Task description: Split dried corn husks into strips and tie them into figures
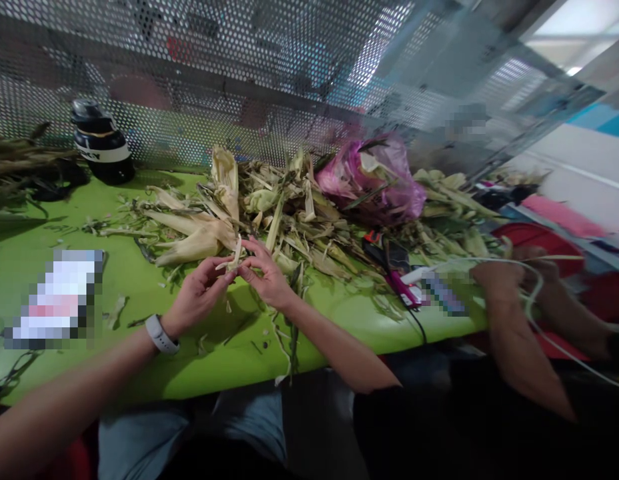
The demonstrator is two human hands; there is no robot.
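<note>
1. Over green tabletop [214, 370], pinching a pale husk strip [238, 249] with left hand [202, 291] and right hand [265, 275] together.
2. Just beyond, heaped corn husks [192, 241].
3. Farther back, pink plastic bag [409, 170] at right, black bottle [105, 170] well to the left.
4. Off right, co-worker's hands [498, 277].

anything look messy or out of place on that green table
Yes: loose scraps lie strewn around the heap of husks, and a long leafy strip trails to the near edge of the green table, looking stray. The pink bag sits crumpled among the husks. Nothing looks clearly broken.
</note>
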